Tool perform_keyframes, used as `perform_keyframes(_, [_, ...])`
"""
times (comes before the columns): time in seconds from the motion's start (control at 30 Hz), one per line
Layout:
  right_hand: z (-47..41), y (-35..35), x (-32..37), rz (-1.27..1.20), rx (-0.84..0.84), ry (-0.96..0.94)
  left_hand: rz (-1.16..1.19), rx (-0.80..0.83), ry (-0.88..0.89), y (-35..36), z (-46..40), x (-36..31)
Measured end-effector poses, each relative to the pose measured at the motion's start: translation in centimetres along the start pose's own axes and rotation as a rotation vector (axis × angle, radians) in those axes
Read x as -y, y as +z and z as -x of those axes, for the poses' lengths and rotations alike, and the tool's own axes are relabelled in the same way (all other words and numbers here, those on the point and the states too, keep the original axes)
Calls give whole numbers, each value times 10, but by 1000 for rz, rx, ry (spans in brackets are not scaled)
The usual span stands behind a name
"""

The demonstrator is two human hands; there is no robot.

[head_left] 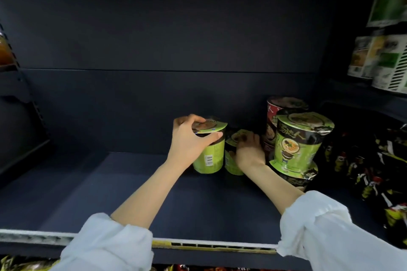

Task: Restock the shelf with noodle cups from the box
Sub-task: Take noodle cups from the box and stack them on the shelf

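While left grip (189, 138) clamps green cup (209, 156), right grip (248, 149) clasps half-hidden cup (231, 165).

Dim dark shelf (132, 193), soft blur, wide-angle bending at edges

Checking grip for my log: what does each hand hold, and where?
Left hand grips a green noodle cup at its lid rim; right hand grips another cup near its top.

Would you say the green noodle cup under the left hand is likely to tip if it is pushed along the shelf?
Probably somewhat: the noodle cup stands tall and narrows toward its base. It likely feels light, since the left hand holds it by the rim alone. Its glossy wrap may slip.
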State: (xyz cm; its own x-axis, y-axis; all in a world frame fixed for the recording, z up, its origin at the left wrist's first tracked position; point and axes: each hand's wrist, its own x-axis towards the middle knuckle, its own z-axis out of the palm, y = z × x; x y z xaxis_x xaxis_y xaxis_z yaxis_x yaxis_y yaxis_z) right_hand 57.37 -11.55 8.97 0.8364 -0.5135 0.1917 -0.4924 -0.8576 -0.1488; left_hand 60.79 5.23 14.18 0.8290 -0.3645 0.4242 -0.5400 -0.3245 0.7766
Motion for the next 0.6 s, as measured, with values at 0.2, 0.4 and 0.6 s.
perform_keyframes(0.2, [-5,-10,-10,-548,-51,21,31,31,45,26,-41,-26])
perform_keyframes(0.4, [-7,-11,-19,-812,-74,19,67,90,59,65,-67,-31])
perform_keyframes(0.6, [-16,-21,-15,-863,-319,72,82,187,72,77,-73,-37])
